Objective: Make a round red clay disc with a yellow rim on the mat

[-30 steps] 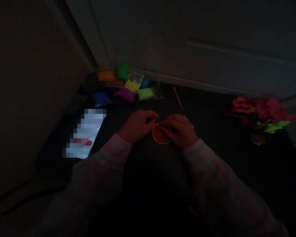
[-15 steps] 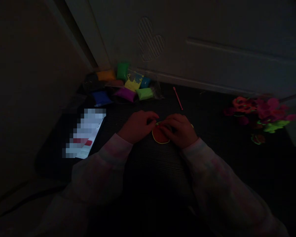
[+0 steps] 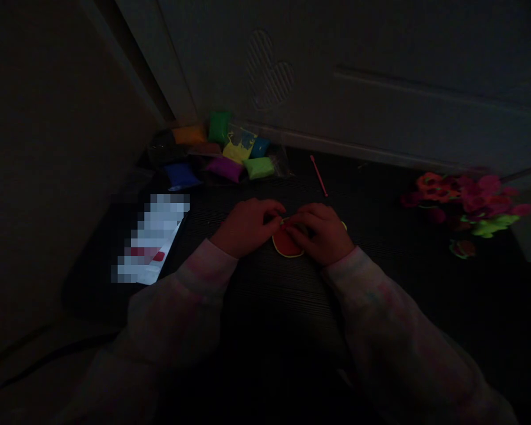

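Note:
On the dark tabletop lies a flat, round red clay disc (image 3: 287, 243) with a thin yellow-green clay strip (image 3: 287, 256) around its edge. My left hand (image 3: 250, 227) is at the disc's upper left edge, thumb and forefinger curled together against the rim. From the other side my right hand (image 3: 322, 233) covers the disc's right part, fingers bent down at its top edge and thumb over the red surface. A bit of yellow-green shows just beyond the right hand's knuckles. What lies under the fingertips is hidden, and the scene is very dim.
Several bags of coloured clay (image 3: 225, 168) lie at the back left. A lit phone (image 3: 159, 248) is left of my left arm. A thin pink tool (image 3: 318, 176) rests behind my hands. At the right stands a cluster of pink, orange and green clay pieces (image 3: 478, 198), before a white panel (image 3: 380, 35).
My right hand's fingers have shifted very slightly at the disc's top edge. My left hand and the disc are nearly unchanged.

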`<action>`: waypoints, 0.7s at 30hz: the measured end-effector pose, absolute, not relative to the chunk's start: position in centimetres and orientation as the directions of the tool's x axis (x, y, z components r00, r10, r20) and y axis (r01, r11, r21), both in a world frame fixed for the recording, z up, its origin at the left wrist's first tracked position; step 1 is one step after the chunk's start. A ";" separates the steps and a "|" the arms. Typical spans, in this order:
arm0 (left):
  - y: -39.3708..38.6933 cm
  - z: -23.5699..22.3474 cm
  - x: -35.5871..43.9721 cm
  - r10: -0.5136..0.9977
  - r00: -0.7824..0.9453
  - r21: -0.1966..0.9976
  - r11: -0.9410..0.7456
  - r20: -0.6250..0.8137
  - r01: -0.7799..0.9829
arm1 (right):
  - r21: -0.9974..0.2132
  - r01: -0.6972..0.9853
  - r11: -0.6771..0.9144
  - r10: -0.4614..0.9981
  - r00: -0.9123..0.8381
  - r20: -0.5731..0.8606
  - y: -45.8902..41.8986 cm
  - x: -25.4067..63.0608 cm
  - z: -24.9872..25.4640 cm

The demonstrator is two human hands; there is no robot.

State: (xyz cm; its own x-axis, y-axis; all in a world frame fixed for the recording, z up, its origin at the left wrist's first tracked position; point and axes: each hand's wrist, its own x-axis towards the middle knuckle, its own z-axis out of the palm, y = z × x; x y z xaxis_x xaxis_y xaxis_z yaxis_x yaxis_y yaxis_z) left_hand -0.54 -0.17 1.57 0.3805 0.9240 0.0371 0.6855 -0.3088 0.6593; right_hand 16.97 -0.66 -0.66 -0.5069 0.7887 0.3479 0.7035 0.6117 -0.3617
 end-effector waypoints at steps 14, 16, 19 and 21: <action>-0.1 1.9 -0.6 0.941 0.332 0.692 -0.282 0.065 0.664 | -0.393 0.697 0.599 0.798 -0.480 0.364 -0.9 17.0 -0.4; 0.1 2.1 -1.0 0.958 0.277 0.697 -0.250 0.076 0.672 | -0.429 0.689 0.584 0.810 -0.458 0.366 -0.9 17.0 -0.2; 0.4 2.5 -2.1 0.970 0.241 0.652 -0.207 0.038 0.730 | -0.458 0.694 0.556 0.831 -0.450 0.328 -1.0 17.0 0.0; 0.6 2.7 -3.1 0.958 0.285 0.604 -0.203 -0.041 0.770 | -0.442 0.715 0.541 0.841 -0.459 0.287 -1.1 17.0 0.0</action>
State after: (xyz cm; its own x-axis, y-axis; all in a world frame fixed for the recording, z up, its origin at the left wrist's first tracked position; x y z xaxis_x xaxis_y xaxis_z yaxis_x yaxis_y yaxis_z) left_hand -3.14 0.59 2.66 0.2850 0.9576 -0.0414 0.7704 -0.2032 0.6043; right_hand 16.98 -1.08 -0.01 -0.4587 0.8411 0.2867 0.7153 0.5409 -0.4424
